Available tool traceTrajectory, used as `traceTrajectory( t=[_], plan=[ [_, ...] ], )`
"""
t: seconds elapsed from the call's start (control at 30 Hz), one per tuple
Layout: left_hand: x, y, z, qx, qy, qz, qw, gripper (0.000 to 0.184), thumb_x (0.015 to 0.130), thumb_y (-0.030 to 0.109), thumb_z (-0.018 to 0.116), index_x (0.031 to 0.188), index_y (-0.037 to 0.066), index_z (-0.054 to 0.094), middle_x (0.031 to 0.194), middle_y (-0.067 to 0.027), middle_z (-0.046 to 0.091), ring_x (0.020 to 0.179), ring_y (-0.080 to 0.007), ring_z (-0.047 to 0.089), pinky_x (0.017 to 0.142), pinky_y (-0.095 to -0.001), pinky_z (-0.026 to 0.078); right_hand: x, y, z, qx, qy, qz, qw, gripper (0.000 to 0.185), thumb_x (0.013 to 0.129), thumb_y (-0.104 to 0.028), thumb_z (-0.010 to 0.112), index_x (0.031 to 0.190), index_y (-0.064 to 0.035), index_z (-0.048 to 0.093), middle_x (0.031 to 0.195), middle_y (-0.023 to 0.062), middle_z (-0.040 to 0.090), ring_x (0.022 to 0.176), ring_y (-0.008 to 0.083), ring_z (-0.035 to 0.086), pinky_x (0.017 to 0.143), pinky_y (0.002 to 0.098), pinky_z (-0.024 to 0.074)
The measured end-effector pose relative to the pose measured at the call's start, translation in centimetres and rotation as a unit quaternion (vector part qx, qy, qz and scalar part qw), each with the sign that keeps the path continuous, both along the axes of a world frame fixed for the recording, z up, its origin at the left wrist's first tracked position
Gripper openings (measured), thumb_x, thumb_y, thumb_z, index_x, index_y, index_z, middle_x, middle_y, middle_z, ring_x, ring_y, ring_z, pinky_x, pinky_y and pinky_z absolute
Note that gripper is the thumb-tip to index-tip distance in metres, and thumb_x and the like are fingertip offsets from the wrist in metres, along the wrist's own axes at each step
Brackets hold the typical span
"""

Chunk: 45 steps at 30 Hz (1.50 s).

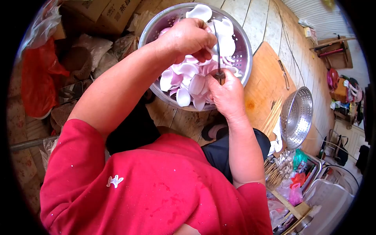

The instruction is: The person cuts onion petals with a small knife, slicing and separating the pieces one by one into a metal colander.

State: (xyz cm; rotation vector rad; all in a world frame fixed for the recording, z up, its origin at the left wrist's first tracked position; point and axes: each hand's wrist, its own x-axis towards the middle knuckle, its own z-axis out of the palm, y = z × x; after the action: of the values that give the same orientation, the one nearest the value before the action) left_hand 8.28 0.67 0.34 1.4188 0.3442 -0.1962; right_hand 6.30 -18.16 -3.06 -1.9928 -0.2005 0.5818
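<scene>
Nearest is the red shirt (pixel 156 188) of the person, w/ both forearms reaching far from it. At L side lies a red plastic bag (pixel 39 82); far L, a cardboard box (pixel 111 15). On R, a wooden board (pixel 260 74) is beside the colander (pixel 247 62) of pale petal-like pieces (pixel 187 70); thin sticks (pixel 273 115) and a second colander (pixel 297 117), tilted, are further R. The L forearm crosses the colander rim and, w/ its hand, blocks some pieces from view.

The thin-bladed tool (pixel 219 53) is above the colander's R part, long axis near-to-far, tip pointing far and slightly L. The R hand (pixel 227 92) is closed round its handle. The L hand (pixel 192 39), fingers curled, is beside the blade; can't tell what it pinches, if anything.
</scene>
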Motion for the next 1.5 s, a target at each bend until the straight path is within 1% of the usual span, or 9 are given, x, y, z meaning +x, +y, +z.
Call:
traceTrajectory(
  t=[0.07,0.13,0.27,0.53,0.73,0.9,1.07,1.4,1.5],
  plan=[
    [-0.7,0.1,0.2,-0.011,0.037,-0.074,0.997,0.016,0.075,0.007,0.064,0.087,-0.002,0.058,0.071,-0.0133,0.064,0.056,-0.0208,0.065,0.051,-0.0326,0.056,-0.1,0.1,-0.3,0.005,0.037,0.001,0.999,0.028,0.085,-0.022,0.067,0.096,0.0033,0.063,0.079,0.0100,0.068,0.073,0.0184,0.065,0.070,0.0323,0.0512],
    [-1.3,-0.2,-0.1,0.008,0.068,-0.132,0.989,0.016,0.074,0.006,0.063,0.088,-0.001,0.059,0.073,-0.0145,0.065,0.054,-0.0199,0.064,0.049,-0.0309,0.054,-0.2,0.2,-1.2,0.066,0.081,-0.004,0.995,0.019,0.090,-0.018,0.066,0.095,-0.0009,0.059,0.064,-0.0004,0.056,0.050,0.0069,0.049,0.046,0.0235,0.0401],
    [-1.1,0.4,-0.4,0.255,-0.026,-0.249,0.934,0.025,0.073,0.011,0.064,0.095,-0.002,0.062,0.082,-0.0091,0.066,0.070,-0.0185,0.064,0.066,-0.0329,0.053,-0.3,0.4,0.7,0.040,0.127,-0.026,0.991,0.019,0.090,-0.018,0.066,0.097,-0.0014,0.059,0.065,-0.0007,0.055,0.050,0.0061,0.049,0.045,0.0229,0.0391],
    [4.6,1.1,-3.0,0.524,-0.059,-0.049,0.848,0.026,0.077,0.017,0.058,0.097,0.007,0.071,0.090,-0.0181,0.070,0.084,-0.0328,0.069,0.077,-0.0414,0.054,0.0,-0.8,1.2,0.057,0.063,-0.065,0.994,0.019,0.086,-0.018,0.067,0.095,-0.0019,0.062,0.069,0.0012,0.061,0.053,0.0077,0.055,0.051,0.0249,0.0462],
    [8.2,0.8,-6.2,0.377,0.104,-0.139,0.910,0.036,0.087,0.018,0.052,0.119,0.007,0.061,0.085,-0.0152,0.070,0.057,-0.0218,0.067,0.055,-0.0323,0.055,-0.2,-1.4,1.1,0.071,0.059,-0.055,0.994,0.017,0.085,-0.015,0.068,0.095,-0.0028,0.062,0.066,-0.0005,0.060,0.054,0.0061,0.054,0.052,0.0236,0.0447],
    [9.0,0.4,-8.3,0.541,0.018,-0.222,0.811,0.027,0.086,0.025,0.058,0.097,0.004,0.070,0.079,-0.0202,0.068,0.065,-0.0295,0.068,0.064,-0.0397,0.055,-0.1,-1.6,1.3,0.069,0.040,-0.041,0.996,0.017,0.085,-0.016,0.068,0.095,-0.0034,0.062,0.067,-0.0007,0.061,0.056,0.0053,0.054,0.053,0.0239,0.0445],
    [7.7,-0.8,-7.6,0.538,0.004,-0.048,0.841,0.029,0.081,0.032,0.065,0.088,0.005,0.074,0.091,-0.0197,0.070,0.090,-0.0338,0.068,0.081,-0.0432,0.054,-0.2,-1.6,1.0,0.068,0.008,-0.039,0.997,0.018,0.083,-0.017,0.069,0.093,-0.0031,0.063,0.069,0.0007,0.064,0.060,0.0066,0.057,0.060,0.0254,0.0475],
    [6.4,-0.7,-6.2,0.567,-0.076,-0.026,0.820,0.021,0.074,0.020,0.072,0.086,0.003,0.070,0.076,-0.0164,0.069,0.073,-0.0300,0.069,0.069,-0.0392,0.055,-0.3,-1.8,1.3,0.044,-0.012,-0.050,0.998,0.018,0.083,-0.016,0.070,0.094,-0.0034,0.064,0.071,0.0033,0.065,0.064,0.0087,0.060,0.063,0.0267,0.0496],
    [5.8,-1.2,-5.0,0.401,-0.020,0.001,0.916,0.027,0.076,0.011,0.069,0.101,0.000,0.067,0.071,-0.0134,0.067,0.066,-0.0223,0.069,0.061,-0.0350,0.056,-0.3,-1.9,1.1,0.043,-0.029,-0.043,0.998,0.018,0.083,-0.016,0.070,0.094,-0.0031,0.064,0.072,0.0042,0.066,0.064,0.0095,0.061,0.064,0.0270,0.0500]
  ],
)
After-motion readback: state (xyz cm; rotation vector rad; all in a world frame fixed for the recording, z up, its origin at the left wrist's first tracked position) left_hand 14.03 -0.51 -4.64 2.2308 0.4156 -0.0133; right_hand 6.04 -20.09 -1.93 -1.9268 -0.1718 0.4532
